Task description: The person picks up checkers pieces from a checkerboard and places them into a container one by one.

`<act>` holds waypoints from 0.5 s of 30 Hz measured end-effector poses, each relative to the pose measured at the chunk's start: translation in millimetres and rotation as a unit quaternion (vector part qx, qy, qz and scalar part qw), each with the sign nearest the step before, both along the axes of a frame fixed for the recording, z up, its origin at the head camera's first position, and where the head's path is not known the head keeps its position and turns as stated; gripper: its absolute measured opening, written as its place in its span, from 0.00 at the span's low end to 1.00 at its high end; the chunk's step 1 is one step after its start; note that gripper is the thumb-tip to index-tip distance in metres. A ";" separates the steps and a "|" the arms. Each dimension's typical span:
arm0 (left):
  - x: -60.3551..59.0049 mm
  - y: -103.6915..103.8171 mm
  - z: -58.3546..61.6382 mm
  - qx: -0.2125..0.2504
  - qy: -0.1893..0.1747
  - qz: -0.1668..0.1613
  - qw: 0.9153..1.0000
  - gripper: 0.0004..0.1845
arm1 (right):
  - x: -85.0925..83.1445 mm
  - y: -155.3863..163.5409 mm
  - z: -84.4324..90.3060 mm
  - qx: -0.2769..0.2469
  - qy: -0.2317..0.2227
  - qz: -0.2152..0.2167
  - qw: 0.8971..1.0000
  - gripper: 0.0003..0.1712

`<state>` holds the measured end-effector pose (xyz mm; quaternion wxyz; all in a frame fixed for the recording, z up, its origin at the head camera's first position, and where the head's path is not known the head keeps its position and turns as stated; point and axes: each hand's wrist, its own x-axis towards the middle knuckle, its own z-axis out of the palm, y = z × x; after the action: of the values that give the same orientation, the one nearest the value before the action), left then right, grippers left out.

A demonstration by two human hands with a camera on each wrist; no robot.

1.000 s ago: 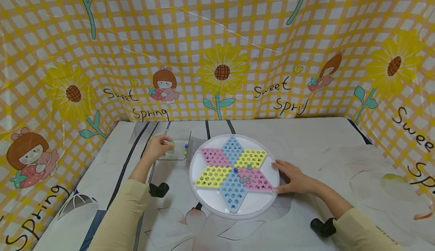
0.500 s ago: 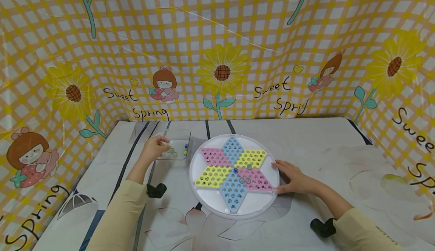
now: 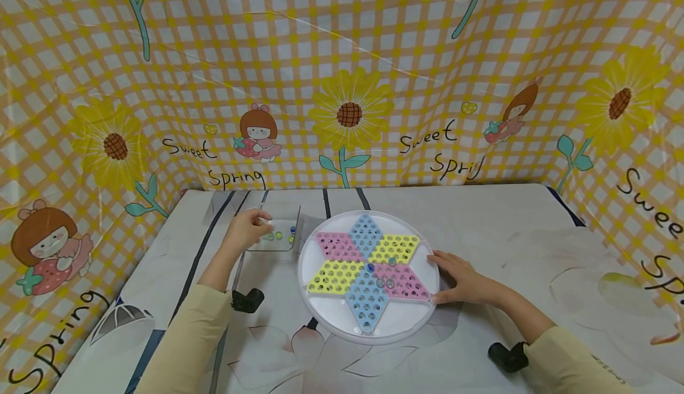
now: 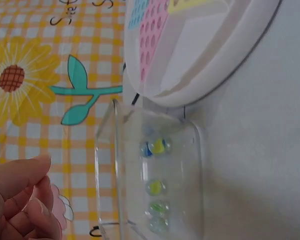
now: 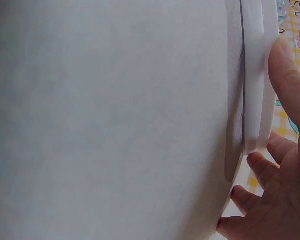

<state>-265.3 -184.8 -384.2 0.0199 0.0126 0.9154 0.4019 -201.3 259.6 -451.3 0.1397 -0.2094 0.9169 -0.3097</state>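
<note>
reaching into the clear tray [image 3: 278, 241] at the table's far left, beside the round board [image 3: 369, 317].
left hand [image 3: 244, 231]: fingers loosely curled over the marbles [image 4: 156, 146], holding none; pinch one cleanly. right hand [image 3: 461, 279]: fingers spread, pressing the board's right rim; keep it steady.

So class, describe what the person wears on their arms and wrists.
Both arms wear long pale yellow sleeves: left sleeve, right sleeve. A small black device sits at each wrist: left, right. Both hands are bare, without rings or gloves.
</note>
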 end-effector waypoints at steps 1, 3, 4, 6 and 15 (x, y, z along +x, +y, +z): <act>0.8 2.5 1.6 0.001 0.002 -0.004 1.000 0.12 | 0.0 0.1 -0.1 -0.001 0.000 0.000 1.000 0.51; 2.8 8.1 4.1 0.003 0.005 -0.014 1.000 0.12 | 0.0 0.3 -0.2 -0.003 0.000 0.001 1.000 0.51; 3.7 11.0 5.0 0.005 0.007 -0.020 1.000 0.13 | 0.0 0.3 -0.2 -0.005 0.000 0.001 1.000 0.51; 5.3 17.3 6.6 0.001 0.007 -0.028 1.000 0.13 | -0.2 0.2 0.1 -0.007 0.002 0.003 1.000 0.51; 8.2 49.1 2.2 -0.010 0.017 -0.072 0.997 0.17 | -0.2 -0.2 0.7 -0.009 0.010 0.011 1.000 0.51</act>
<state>-257.1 -135.6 -382.0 0.0330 0.0847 0.9164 0.3898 -201.5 259.4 -450.5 0.1319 -0.2240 0.9129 -0.3146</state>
